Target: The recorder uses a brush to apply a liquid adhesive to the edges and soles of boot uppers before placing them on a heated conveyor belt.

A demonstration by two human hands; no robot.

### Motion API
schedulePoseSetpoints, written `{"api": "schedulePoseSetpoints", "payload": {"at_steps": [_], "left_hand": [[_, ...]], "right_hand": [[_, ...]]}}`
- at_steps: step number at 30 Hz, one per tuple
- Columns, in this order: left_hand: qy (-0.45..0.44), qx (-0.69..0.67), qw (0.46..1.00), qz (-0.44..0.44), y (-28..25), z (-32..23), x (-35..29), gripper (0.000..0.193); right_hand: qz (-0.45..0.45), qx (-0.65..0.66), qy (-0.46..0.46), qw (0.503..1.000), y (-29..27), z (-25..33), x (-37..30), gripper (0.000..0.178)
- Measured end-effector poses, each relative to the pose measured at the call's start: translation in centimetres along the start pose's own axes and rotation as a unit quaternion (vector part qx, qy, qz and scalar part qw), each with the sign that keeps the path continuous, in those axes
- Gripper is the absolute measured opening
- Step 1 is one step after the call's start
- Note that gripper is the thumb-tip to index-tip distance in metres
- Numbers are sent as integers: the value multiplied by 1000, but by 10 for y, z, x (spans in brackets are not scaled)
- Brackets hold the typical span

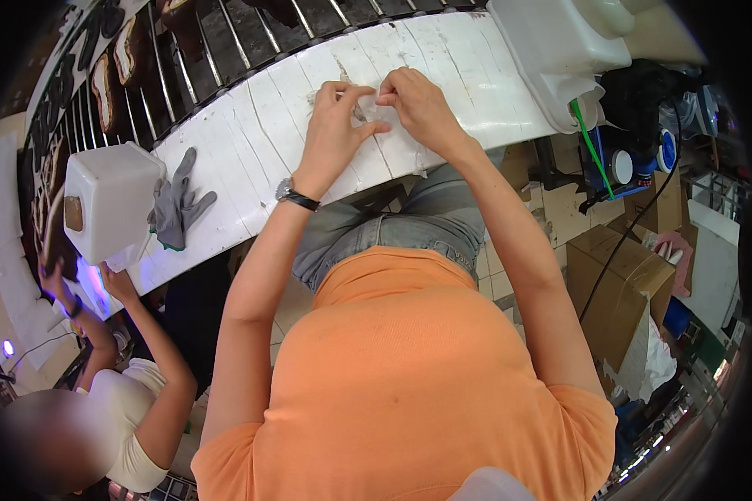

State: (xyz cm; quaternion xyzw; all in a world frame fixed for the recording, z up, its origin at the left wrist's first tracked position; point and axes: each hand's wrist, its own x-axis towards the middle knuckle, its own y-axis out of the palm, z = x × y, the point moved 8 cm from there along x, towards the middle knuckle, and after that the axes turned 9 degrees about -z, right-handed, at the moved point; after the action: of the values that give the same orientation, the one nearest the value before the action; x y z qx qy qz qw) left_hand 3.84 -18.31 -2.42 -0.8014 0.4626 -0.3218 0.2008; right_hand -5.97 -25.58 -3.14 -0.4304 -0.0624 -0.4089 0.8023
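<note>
Both hands are over the white, cracked worktop (292,92), close together. My left hand (340,121), with a wristwatch (286,191) on its wrist, has its thumb and index finger apart in a curve. Its index fingertip is almost at the fingertips of my right hand (419,104). The right fingers are bent inward with thumb and index in a pinch; whatever they hold, if anything, is too small to make out. A pale, see-through patch shows between the hands, but I cannot tell what it is.
Beyond the worktop runs a rack of metal bars (236,37) carrying shoe parts (128,52). A grey glove (178,204) lies beside a white plastic container (113,196). Another white container (551,42) stands far right, near a cardboard box (618,267). A co-worker's hand (119,282) is at left.
</note>
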Motion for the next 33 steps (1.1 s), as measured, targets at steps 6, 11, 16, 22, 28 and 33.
{"api": "schedulePoseSetpoints", "payload": {"at_steps": [6,11,16,22,28,33], "left_hand": [[-83,-80,993,16,14,15,4,13],[-270,-268,925,5,18,41,-3,9],[-278,-353,893,-13,15,36,-6,12],[-237,-377,894,-47,-15,15,32,12],[-26,-275,960,-44,-30,-13,70,25],[35,19,998,42,14,2,26,27]], "right_hand": [[-36,76,64,994,-24,0,12,14],[43,135,119,983,-18,-8,12,24],[40,41,20,998,1,5,8,8],[-7,84,-9,996,-25,16,47,8],[-18,89,37,995,-75,15,99,10],[-49,56,94,993,-87,-10,66,9]]}}
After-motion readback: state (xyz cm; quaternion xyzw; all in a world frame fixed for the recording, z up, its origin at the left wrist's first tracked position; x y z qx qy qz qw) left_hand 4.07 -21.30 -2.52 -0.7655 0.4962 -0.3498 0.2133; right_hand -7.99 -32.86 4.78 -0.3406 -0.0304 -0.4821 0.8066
